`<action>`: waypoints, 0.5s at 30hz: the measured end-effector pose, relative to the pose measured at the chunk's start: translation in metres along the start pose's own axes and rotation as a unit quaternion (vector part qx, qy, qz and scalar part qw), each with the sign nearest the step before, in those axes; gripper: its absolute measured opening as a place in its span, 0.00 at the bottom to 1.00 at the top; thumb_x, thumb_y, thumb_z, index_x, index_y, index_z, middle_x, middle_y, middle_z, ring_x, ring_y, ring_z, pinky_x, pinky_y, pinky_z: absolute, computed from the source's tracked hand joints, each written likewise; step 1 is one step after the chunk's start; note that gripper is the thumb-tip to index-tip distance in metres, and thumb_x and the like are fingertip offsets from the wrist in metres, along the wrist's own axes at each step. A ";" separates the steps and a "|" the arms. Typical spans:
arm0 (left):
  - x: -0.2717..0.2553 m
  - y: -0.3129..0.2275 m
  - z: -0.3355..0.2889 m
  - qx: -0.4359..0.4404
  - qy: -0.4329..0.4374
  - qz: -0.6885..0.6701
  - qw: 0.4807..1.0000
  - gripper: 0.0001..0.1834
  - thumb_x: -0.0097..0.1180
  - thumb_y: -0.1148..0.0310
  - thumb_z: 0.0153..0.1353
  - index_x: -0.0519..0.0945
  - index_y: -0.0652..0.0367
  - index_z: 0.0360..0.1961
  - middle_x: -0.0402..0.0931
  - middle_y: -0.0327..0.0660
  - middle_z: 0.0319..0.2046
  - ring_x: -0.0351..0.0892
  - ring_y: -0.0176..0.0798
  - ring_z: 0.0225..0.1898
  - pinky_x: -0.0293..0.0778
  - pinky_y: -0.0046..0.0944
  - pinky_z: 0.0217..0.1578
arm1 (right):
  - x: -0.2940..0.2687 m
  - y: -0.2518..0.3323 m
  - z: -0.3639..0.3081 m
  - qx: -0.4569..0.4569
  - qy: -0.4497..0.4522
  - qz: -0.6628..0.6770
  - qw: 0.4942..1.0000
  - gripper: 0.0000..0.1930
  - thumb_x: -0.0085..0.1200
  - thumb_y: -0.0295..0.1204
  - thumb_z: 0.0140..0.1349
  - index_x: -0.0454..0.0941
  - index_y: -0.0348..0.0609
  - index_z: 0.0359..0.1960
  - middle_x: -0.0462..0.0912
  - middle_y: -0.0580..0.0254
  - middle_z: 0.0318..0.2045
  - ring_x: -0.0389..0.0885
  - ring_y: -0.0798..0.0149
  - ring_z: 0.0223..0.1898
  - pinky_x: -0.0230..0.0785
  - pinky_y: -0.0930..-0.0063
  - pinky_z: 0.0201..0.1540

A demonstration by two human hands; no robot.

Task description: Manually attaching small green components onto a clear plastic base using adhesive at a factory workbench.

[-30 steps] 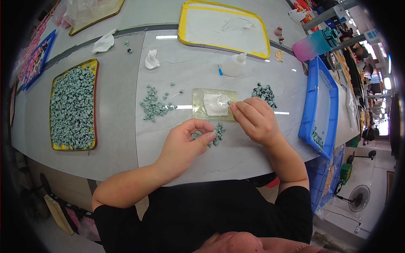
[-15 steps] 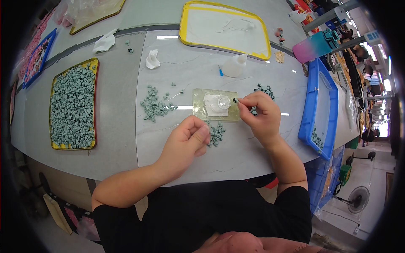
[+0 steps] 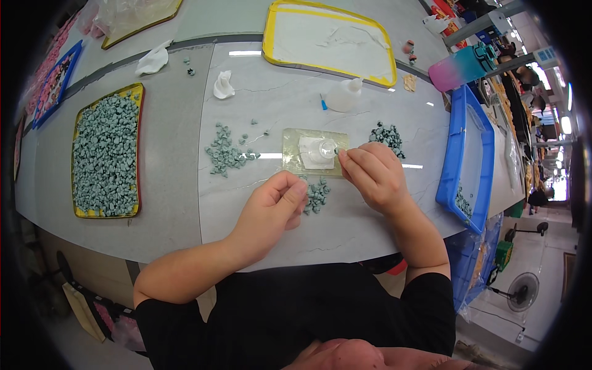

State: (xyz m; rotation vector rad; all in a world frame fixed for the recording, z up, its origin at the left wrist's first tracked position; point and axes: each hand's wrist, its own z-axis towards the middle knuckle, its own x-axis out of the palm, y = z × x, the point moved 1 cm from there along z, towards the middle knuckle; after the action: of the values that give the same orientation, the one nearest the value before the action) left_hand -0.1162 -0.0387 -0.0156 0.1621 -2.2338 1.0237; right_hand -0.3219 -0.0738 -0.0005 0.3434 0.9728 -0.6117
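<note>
Green piece (image 3: pixel 337 150) — right hand (image 3: pixel 375 176) is pinching it between thumb and fingertips, just right of the clear round cup (image 3: pixel 327 148) sitting on the yellowish mat (image 3: pixel 289 161). Left hand (image 3: pixel 271 206) is curling beside the near pile (image 3: pixel 318 196) of green pieces — cannot tell if its fingers are gripping anything. White bottle (image 3: pixel 342 97) is sitting on the mat's far side.

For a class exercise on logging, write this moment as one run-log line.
right hand: grip on small green piece, beside clear round object | left hand: grip contents unclear, near loose green pile
</note>
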 end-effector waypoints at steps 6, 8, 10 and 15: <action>-0.004 -0.002 -0.005 -0.008 0.001 -0.003 1.000 0.09 0.42 0.65 0.68 0.68 0.56 0.32 0.64 0.34 0.22 0.56 0.26 0.21 0.55 0.26 0.21 | -0.002 0.006 0.007 -0.023 0.017 -0.007 1.000 0.13 0.61 0.20 0.40 0.78 0.32 0.32 0.76 0.60 0.29 0.75 0.62 0.28 0.70 0.72 0.29; -0.005 -0.003 -0.006 -0.012 0.001 -0.002 1.000 0.10 0.42 0.64 0.68 0.69 0.57 0.32 0.64 0.34 0.22 0.56 0.26 0.21 0.55 0.27 0.21 | -0.003 0.008 0.008 -0.025 0.018 -0.010 0.999 0.13 0.61 0.20 0.41 0.78 0.32 0.32 0.76 0.60 0.29 0.75 0.62 0.28 0.71 0.71 0.29; -0.005 -0.003 -0.005 -0.015 -0.003 -0.002 1.000 0.10 0.42 0.64 0.68 0.69 0.57 0.32 0.63 0.34 0.22 0.56 0.26 0.21 0.55 0.27 0.21 | -0.002 0.007 0.008 -0.028 0.019 -0.013 0.999 0.13 0.61 0.20 0.41 0.78 0.31 0.32 0.76 0.60 0.29 0.75 0.62 0.28 0.71 0.71 0.29; -0.005 -0.004 -0.006 -0.025 -0.011 0.005 1.000 0.11 0.42 0.62 0.68 0.69 0.57 0.32 0.63 0.33 0.22 0.56 0.26 0.21 0.54 0.26 0.21 | 0.000 0.006 0.008 -0.034 0.016 -0.017 0.999 0.13 0.61 0.20 0.40 0.78 0.31 0.32 0.76 0.59 0.29 0.75 0.62 0.29 0.71 0.71 0.30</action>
State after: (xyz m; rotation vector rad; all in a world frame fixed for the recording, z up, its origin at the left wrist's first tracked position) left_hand -0.1081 -0.0385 -0.0131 0.1400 -2.2800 0.9744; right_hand -0.3127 -0.0731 0.0034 0.2768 1.0287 -0.6042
